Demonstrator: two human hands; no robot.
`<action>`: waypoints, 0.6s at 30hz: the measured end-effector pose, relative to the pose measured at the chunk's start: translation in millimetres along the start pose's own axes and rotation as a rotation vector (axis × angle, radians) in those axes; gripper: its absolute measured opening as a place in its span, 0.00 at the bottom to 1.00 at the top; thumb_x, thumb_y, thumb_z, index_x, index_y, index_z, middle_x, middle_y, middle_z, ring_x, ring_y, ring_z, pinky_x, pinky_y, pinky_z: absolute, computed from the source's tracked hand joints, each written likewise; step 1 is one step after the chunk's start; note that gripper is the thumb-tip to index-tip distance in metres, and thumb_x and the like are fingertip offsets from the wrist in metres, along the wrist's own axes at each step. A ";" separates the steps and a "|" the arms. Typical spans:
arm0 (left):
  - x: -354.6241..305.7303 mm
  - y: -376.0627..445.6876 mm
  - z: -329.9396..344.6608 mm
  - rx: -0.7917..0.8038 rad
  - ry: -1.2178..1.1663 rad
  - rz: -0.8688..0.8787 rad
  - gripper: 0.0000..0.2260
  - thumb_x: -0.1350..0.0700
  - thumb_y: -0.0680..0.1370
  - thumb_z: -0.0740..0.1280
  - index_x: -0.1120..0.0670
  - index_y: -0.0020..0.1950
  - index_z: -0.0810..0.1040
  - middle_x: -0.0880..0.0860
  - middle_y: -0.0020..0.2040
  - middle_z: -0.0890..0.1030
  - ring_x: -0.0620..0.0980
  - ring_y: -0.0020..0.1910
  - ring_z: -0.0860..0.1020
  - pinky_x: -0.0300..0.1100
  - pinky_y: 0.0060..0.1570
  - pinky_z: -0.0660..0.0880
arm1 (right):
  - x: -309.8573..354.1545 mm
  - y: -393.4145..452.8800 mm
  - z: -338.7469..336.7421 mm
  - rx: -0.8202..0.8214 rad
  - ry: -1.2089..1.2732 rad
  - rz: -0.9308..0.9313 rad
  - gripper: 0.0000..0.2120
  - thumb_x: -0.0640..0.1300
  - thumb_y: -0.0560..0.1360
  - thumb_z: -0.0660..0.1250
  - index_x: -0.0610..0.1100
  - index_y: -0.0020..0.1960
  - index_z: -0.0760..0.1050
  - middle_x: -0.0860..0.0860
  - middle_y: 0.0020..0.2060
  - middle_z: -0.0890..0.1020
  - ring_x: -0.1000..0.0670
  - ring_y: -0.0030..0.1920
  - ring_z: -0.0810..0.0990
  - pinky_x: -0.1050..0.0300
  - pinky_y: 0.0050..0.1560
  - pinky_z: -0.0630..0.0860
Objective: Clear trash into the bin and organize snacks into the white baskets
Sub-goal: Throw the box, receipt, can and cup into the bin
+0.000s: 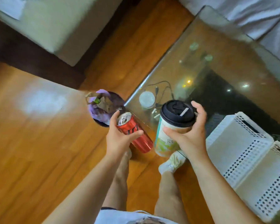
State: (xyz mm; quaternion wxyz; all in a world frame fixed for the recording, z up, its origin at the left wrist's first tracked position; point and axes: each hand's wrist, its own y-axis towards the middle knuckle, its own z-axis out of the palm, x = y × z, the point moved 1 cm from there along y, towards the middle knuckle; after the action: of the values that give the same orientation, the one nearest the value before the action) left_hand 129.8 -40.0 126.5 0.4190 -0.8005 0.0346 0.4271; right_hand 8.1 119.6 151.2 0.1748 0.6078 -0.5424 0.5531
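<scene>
From the head camera, a glossy orange-brown wooden floor (pixel 39 143) fills the left of the view, with the corner of a pale upholstered sofa (pixel 55 29) at the upper left and grey fabric of another seat (pixel 257 16) at the upper right. A clear glass-topped low table (pixel 192 50) runs diagonally across the right side; on it, near its closest corner, lie a small round translucent lid (pixel 147 99) and a thin black cable with plugs (pixel 162 89). Two white perforated plastic baskets (pixel 242 152) sit on the table's right end, side by side and tipped so their holed walls face up. On the floor just beside the table's corner stands a small dark round bin lined with a purple bag (pixel 100 113), already holding crumpled brown paper; the table edge lies between it and the right hand. The left hand (pixel 120 139) is wrapped firmly around a red aluminium drink can (pixel 134 133), opened at the top and tilted, held above the floor right at the bin's near rim. The right hand (pixel 189 136) clasps a tall paper cup with a black plastic lid (pixel 173 126), fingers curled around its upper wall, held over the table's corner. Below the hands are the person's bare legs and one foot in a pale slipper (pixel 171 162).
</scene>
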 end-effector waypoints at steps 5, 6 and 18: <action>19.5 45.5 -104.4 -0.141 0.013 -0.094 0.35 0.48 0.65 0.77 0.43 0.67 0.64 0.47 0.58 0.77 0.48 0.54 0.79 0.49 0.53 0.78 | 37.7 15.1 105.4 0.158 -0.073 -0.006 0.42 0.38 0.58 0.78 0.57 0.66 0.63 0.53 0.65 0.69 0.51 0.66 0.69 0.46 0.64 0.72; 23.4 56.0 -120.6 -0.159 0.002 -0.105 0.34 0.50 0.65 0.77 0.44 0.65 0.65 0.48 0.57 0.78 0.49 0.54 0.79 0.49 0.51 0.79 | 42.7 19.6 124.7 0.176 -0.081 -0.016 0.43 0.37 0.58 0.78 0.57 0.67 0.62 0.53 0.65 0.69 0.52 0.66 0.69 0.47 0.65 0.71; 100.1 171.9 -150.2 -0.287 0.071 -0.122 0.33 0.62 0.59 0.79 0.48 0.56 0.63 0.46 0.49 0.72 0.43 0.44 0.74 0.26 0.34 0.69 | -6.2 101.9 285.2 0.307 -0.522 -0.208 0.50 0.47 0.60 0.79 0.64 0.71 0.52 0.54 0.60 0.61 0.61 0.56 0.62 0.76 0.49 0.63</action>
State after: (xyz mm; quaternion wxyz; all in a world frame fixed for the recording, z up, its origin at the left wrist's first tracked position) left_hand 220.4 -226.0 -12.4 0.3241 -0.8674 -0.0609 0.3726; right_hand 60.1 -144.9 13.1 -0.0087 0.8005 -0.4141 0.4331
